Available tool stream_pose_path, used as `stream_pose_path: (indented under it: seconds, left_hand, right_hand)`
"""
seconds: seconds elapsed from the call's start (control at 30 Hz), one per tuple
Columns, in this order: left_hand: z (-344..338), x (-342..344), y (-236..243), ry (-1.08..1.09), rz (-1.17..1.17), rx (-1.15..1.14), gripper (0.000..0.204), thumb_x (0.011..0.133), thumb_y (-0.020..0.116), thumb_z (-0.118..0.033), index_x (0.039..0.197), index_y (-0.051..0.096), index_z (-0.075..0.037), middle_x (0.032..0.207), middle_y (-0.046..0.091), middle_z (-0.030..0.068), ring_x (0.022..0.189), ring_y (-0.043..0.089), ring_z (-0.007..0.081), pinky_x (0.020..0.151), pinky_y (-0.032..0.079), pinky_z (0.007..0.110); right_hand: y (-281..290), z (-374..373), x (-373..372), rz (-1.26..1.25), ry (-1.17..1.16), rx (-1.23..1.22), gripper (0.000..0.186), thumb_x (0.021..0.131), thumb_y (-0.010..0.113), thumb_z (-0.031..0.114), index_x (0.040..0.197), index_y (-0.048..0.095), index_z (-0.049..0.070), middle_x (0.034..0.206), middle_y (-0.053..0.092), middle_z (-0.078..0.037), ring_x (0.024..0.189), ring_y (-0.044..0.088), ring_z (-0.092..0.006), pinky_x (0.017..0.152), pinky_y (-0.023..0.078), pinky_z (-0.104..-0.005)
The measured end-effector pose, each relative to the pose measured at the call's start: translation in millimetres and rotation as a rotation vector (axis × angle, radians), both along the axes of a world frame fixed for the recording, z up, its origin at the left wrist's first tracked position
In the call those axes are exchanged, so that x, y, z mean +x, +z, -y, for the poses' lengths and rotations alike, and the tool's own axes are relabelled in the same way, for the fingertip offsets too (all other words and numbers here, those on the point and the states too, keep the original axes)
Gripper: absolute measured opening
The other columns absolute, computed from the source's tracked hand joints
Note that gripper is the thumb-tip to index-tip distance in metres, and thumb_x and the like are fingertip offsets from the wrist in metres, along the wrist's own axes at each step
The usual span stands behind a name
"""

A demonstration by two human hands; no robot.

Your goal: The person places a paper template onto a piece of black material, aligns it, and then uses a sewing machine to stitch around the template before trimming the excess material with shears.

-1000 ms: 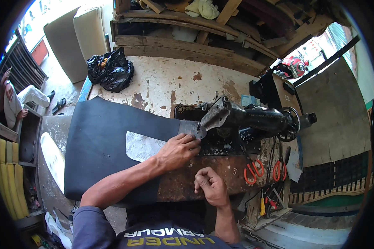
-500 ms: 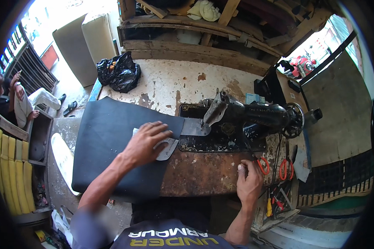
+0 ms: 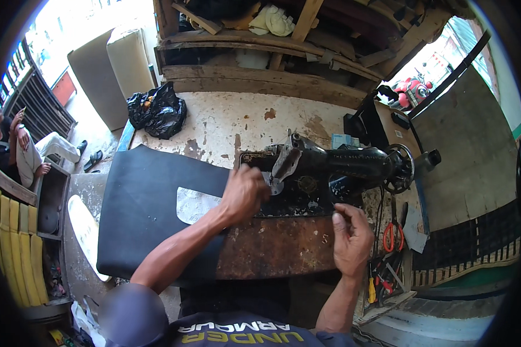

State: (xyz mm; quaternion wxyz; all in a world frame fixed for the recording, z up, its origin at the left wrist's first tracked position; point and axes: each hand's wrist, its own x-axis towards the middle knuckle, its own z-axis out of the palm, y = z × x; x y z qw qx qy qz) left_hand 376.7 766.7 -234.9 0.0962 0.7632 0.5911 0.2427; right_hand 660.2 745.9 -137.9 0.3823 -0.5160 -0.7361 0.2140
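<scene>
Black sheet [image 3: 139, 196] beneath slanting left forearm [image 3: 182, 246], left grip [image 3: 245, 194] palm-down.

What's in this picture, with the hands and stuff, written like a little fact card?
Machine: black, for sewing, on the table
Left hand: beside the machine's left end, grip unclear
Right hand: in front of the machine, grip unclear
Sheet: black, left of the machine, pale piece on top
Scissors: orange handles, right of the right hand
Bag: black, table's far left corner
</scene>
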Motion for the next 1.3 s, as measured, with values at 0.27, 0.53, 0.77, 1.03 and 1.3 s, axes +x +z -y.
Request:
stream_pose_path:
  seconds: [0.27, 0.53, 0.77, 1.03, 1.3]
  left_hand:
    - [35, 42, 2, -0.189, -0.033, 0.12, 0.053, 0.104, 0.061, -0.046, 0.133, 0.067, -0.002, 0.144, 0.062, 0.0176, 0.136, 0.057, 0.032, 0.114, 0.042, 0.048]
    - [43, 58, -25, -0.085, -0.08, -0.021, 0.075, 0.101, 0.06, -0.046, 0.154, 0.045, 0.005, 0.161, 0.045, 0.0232, 0.155, 0.036, 0.035, 0.129, 0.024, 0.051]
    - [42, 63, -20, -0.121, -0.072, 0.016, 0.072, 0.099, 0.062, -0.043, 0.148, 0.051, 0.009, 0.158, 0.048, 0.0255, 0.152, 0.04, 0.0376, 0.128, 0.028, 0.049]
    - [47, 61, -24, -0.209, -0.017, 0.072, 0.066, 0.096, 0.066, -0.035, 0.145, 0.054, 0.008, 0.152, 0.054, 0.0247, 0.148, 0.045, 0.038, 0.127, 0.031, 0.049]
    - [59, 70, -23, -0.376, 0.055, 0.025, 0.061, 0.096, 0.067, -0.03, 0.145, 0.056, 0.005, 0.15, 0.056, 0.0231, 0.147, 0.046, 0.0361, 0.128, 0.032, 0.047]
  right_hand:
    - [63, -142, 81, 0.376, -0.459, 0.592, 0.026, 0.106, 0.062, 0.018, 0.125, 0.069, 0.001, 0.119, 0.07, -0.02, 0.109, 0.069, -0.0356, 0.094, 0.053, -0.0408]
    - [62, -253, 155, 0.945, -0.296, -0.158, 0.061, 0.109, 0.044, 0.049, 0.139, 0.062, -0.001, 0.126, 0.066, -0.035, 0.121, 0.059, -0.0533, 0.099, 0.046, -0.0558]
    - [68, -242, 146, 0.659, -0.215, -0.032, 0.059, 0.112, 0.037, 0.048, 0.129, 0.065, -0.001, 0.128, 0.064, -0.034, 0.123, 0.056, -0.0533, 0.103, 0.046, -0.0543]
    - [66, -215, 135, 0.363, -0.406, -0.085, 0.06, 0.112, 0.039, 0.042, 0.117, 0.066, -0.012, 0.113, 0.065, -0.038, 0.117, 0.056, -0.0564, 0.097, 0.045, -0.0551]
    - [36, -112, 70, 0.232, -0.554, 0.633, 0.031, 0.108, 0.054, 0.018, 0.124, 0.07, -0.003, 0.124, 0.072, -0.023, 0.111, 0.07, -0.0406, 0.1, 0.052, -0.0432]
